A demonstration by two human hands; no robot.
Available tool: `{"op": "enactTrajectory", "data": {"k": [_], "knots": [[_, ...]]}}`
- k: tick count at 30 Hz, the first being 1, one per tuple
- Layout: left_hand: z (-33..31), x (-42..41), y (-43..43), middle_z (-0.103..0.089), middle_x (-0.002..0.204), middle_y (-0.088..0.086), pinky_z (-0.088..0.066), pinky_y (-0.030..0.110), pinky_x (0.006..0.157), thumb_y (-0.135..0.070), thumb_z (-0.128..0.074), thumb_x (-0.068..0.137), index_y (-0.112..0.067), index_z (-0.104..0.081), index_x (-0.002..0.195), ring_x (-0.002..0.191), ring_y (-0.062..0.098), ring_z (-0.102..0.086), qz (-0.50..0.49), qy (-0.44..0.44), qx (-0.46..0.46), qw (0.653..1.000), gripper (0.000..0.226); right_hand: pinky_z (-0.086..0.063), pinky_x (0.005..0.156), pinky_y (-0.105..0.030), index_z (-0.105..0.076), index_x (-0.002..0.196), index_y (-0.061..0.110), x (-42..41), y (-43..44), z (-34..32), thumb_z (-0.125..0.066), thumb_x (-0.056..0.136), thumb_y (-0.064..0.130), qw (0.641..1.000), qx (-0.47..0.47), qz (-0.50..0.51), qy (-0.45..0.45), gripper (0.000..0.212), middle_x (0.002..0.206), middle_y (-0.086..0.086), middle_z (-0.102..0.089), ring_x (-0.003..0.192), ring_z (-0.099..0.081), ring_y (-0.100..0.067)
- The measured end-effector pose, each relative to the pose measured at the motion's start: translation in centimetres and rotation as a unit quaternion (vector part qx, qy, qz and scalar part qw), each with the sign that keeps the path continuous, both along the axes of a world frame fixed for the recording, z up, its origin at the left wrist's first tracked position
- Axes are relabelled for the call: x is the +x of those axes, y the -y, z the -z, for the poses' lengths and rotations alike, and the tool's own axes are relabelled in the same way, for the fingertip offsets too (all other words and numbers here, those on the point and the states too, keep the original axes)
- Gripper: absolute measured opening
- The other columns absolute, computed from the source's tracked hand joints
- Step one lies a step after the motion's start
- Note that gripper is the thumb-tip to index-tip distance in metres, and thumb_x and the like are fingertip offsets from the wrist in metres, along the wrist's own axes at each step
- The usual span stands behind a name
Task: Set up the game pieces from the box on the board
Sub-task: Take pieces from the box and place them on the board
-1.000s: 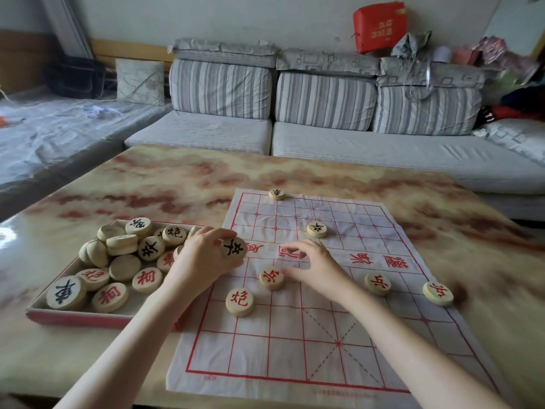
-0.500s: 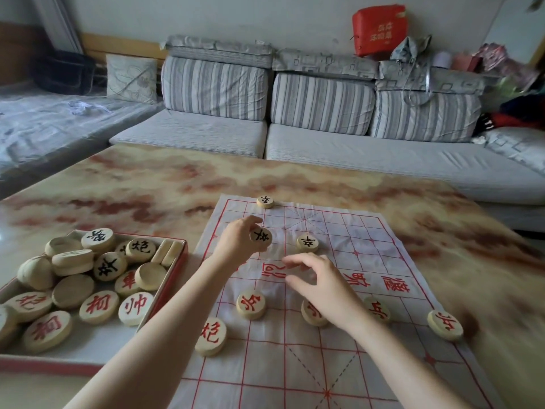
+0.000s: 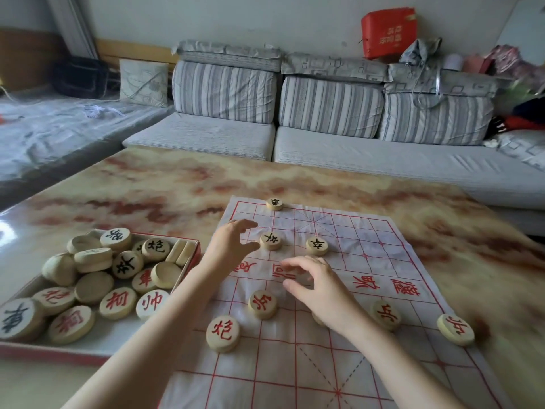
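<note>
A white cloth board (image 3: 368, 261) with red grid lines lies on the table. A round wooden piece with a black character (image 3: 270, 240) sits on the board's far half, just right of my left hand (image 3: 233, 246), whose fingers are spread and hold nothing. A second black piece (image 3: 316, 245) sits to its right and a third (image 3: 274, 203) at the far edge. My right hand (image 3: 318, 287) hovers over the board's middle, fingers loosely curved, empty. Red-lettered pieces (image 3: 262, 304) (image 3: 223, 333) (image 3: 385, 314) (image 3: 455, 329) stand on the near half. The red-rimmed box (image 3: 191, 261) at left holds several pieces.
The marbled tabletop (image 3: 147, 190) extends beyond the board on the far and right sides. A grey striped sofa (image 3: 324, 137) runs behind the table, with a red bag (image 3: 389, 31) and clutter on its back.
My left hand carried a black piece from the box to the board's far half, set it down and let go. My right hand stayed over the board's middle. The camera moved closer.
</note>
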State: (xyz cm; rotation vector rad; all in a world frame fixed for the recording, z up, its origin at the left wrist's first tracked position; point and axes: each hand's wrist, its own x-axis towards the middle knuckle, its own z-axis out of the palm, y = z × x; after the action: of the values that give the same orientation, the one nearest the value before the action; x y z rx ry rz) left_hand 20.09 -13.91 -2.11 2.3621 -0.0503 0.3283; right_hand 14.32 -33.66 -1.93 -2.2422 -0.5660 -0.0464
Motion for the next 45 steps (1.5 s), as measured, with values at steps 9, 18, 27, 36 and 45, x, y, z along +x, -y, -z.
{"op": "enactTrajectory", "data": {"k": [9, 18, 27, 36, 45], "knots": [[-2.4, -8.2, -9.1, -0.063, 0.109, 0.005, -0.044, 0.028, 0.083, -0.013, -0.068, 0.077, -0.020, -0.065, 0.107, 0.098, 0.019, -0.060, -0.061, 0.037, 0.003, 0.997, 0.032, -0.035, 0.092, -0.017, -0.059, 0.118, 0.026, -2.3, -6.2, -1.4, -0.061, 0.085, 0.021, 0.999, 0.005, -0.034, -0.038, 0.033, 0.114, 0.012, -0.058, 0.111, -0.046, -0.006], [-0.8, -14.2, -14.9, -0.068, 0.097, 0.001, -0.044, 0.024, 0.080, -0.015, -0.078, 0.066, -0.021, -0.070, 0.101, 0.094, 0.020, -0.062, -0.078, -0.003, 0.074, 0.994, 0.037, -0.033, 0.098, -0.027, -0.056, 0.122, 0.025, -3.6, -14.1, -2.7, -0.063, 0.083, 0.027, 0.997, -0.050, -0.051, -0.019, 0.040, 0.108, 0.006, -0.051, 0.118, -0.044, -0.019], [0.9, -14.8, -15.1, -0.061, 0.116, -0.006, -0.035, 0.030, 0.093, -0.044, -0.068, 0.070, -0.029, -0.057, 0.119, 0.113, 0.019, -0.049, -0.110, -0.024, 0.237, 0.965, 0.052, -0.032, 0.093, -0.036, -0.060, 0.099, 0.010, -2.3, -20.5, -1.0, -0.063, 0.079, 0.048, 0.960, -0.235, 0.030, 0.149, 0.043, 0.106, -0.012, -0.063, 0.110, -0.043, -0.028], [0.9, -14.7, -14.9, -0.067, 0.099, -0.004, -0.047, 0.033, 0.084, -0.033, -0.070, 0.073, -0.020, -0.062, 0.111, 0.099, 0.021, -0.060, -0.114, 0.024, 0.109, 0.987, 0.041, -0.045, 0.081, -0.033, -0.058, 0.116, 0.019, -1.9, -19.6, -1.0, -0.043, 0.094, 0.019, 0.997, 0.001, 0.061, 0.050, 0.027, 0.104, -0.007, -0.068, 0.096, -0.060, -0.025], [0.9, -14.1, -15.3, -0.058, 0.117, -0.005, -0.035, 0.031, 0.092, -0.040, -0.074, 0.064, -0.032, -0.058, 0.116, 0.114, 0.020, -0.045, -0.099, -0.046, 0.229, 0.967, 0.055, -0.043, 0.052, -0.020, -0.060, 0.115, 0.016, -2.0, -16.7, -1.7, -0.040, 0.093, 0.004, 0.937, 0.240, -0.004, -0.252, 0.032, 0.098, -0.009, -0.064, 0.068, -0.062, -0.017]]}}
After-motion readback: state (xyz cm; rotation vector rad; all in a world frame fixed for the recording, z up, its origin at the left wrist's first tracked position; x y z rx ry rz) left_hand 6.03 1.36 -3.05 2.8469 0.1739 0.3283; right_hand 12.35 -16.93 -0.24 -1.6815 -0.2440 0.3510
